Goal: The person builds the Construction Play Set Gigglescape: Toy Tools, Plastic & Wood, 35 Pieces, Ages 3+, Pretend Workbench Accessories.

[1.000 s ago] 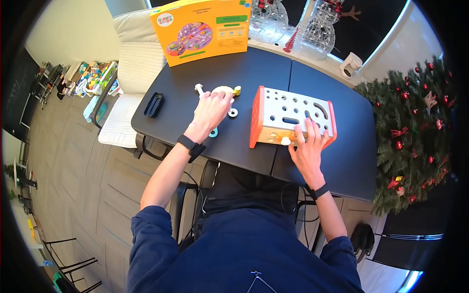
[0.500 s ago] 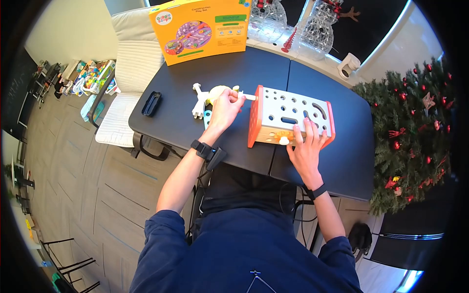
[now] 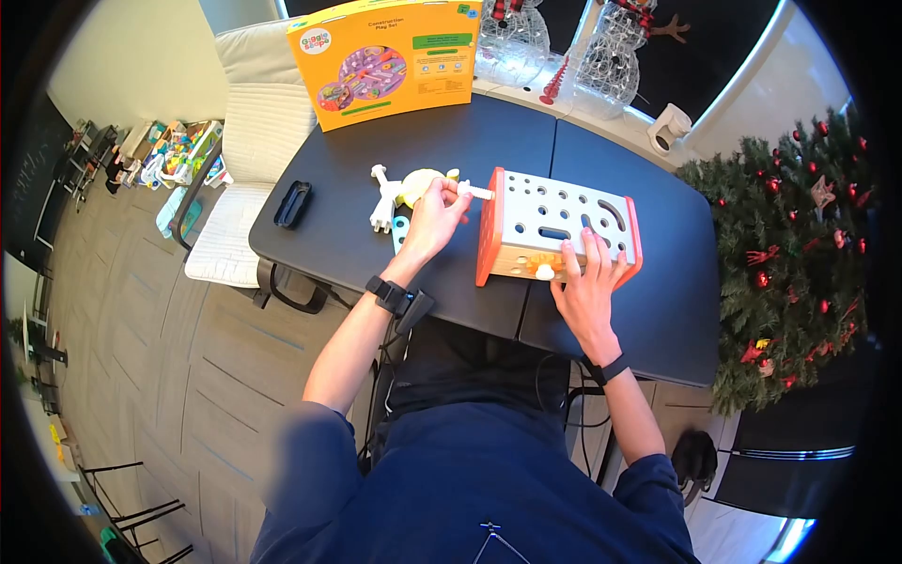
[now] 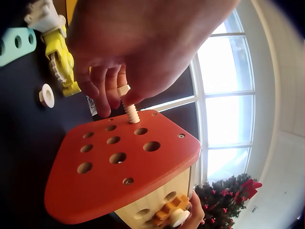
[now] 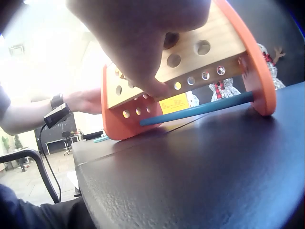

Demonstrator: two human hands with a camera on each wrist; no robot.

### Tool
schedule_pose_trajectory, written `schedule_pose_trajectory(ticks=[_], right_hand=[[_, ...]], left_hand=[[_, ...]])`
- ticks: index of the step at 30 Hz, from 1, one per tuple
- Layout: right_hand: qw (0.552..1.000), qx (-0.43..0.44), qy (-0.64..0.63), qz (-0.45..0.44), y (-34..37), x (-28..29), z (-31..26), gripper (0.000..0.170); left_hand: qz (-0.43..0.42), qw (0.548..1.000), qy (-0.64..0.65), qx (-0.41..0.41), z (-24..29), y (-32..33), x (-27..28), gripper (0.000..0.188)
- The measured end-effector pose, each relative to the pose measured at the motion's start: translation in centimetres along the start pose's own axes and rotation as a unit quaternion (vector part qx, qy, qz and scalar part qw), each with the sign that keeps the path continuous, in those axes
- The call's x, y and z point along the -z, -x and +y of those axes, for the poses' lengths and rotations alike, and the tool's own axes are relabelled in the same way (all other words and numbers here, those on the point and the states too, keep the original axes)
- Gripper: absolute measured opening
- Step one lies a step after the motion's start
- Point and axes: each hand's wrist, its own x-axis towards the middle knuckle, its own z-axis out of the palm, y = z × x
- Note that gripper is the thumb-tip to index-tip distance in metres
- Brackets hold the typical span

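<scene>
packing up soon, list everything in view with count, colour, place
play bench: one, white top, red ends, table
bolt: one, cream, at bench's red end
gear: one, orange, bench's near side
toy pieces: count unclear, yellow and white, table
strip: one, teal, table
nut: one, white, table
case: one, black, table's left end
printed box: one, yellow, table's far edge
table: one, black, centre
chair: one, white, left beyond table
snowmen: two, whitish, windowsill
tree: one, green, right
toy bins: count unclear, mixed, far left
left hand: one, black wristband, pinching bolt
right hand: one, black wristband, on bench
</scene>
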Motion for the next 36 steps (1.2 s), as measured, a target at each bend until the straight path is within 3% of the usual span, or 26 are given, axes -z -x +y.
schedule_pose_trajectory(ticks=[11,18,20,23,26,30,33,36], right_hand=[[1.000,0.026,-0.012,-0.008,-0.9,0.7,0.7,0.097],[0.995,0.045,-0.065,-0.062,-4.2,4.1,2.6,0.112],[0.991,0.046,-0.099,-0.078,-5.3,5.5,3.2,0.113],[0.981,0.036,-0.154,-0.116,-7.3,7.5,3.8,0.108],[0.960,-0.003,-0.219,-0.173,-9.1,9.9,3.6,0.098],[0.874,-0.133,-0.368,-0.288,-11.3,11.4,4.1,0.092],[0.827,-0.164,-0.406,-0.352,-12.0,11.2,4.9,0.090],[0.790,-0.163,-0.449,-0.386,-11.2,7.3,6.7,0.082]], left_hand=[[-0.051,0.998,-0.037,-0.032,1.6,0.9,-0.5,0.028],[-0.118,0.988,-0.064,-0.072,0.4,-0.1,1.2,0.033],[-0.135,0.982,-0.078,-0.104,0.6,0.1,1.9,0.034],[-0.146,0.980,-0.101,-0.089,1.2,1.1,2.1,0.028],[-0.160,0.980,-0.059,-0.099,0.7,0.9,2.1,0.025],[-0.192,0.979,0.052,-0.038,2.3,2.5,2.5,0.030],[-0.183,0.979,0.076,0.045,3.3,3.4,2.8,0.032],[-0.181,0.962,0.166,0.123,1.0,3.7,3.0,0.036]])
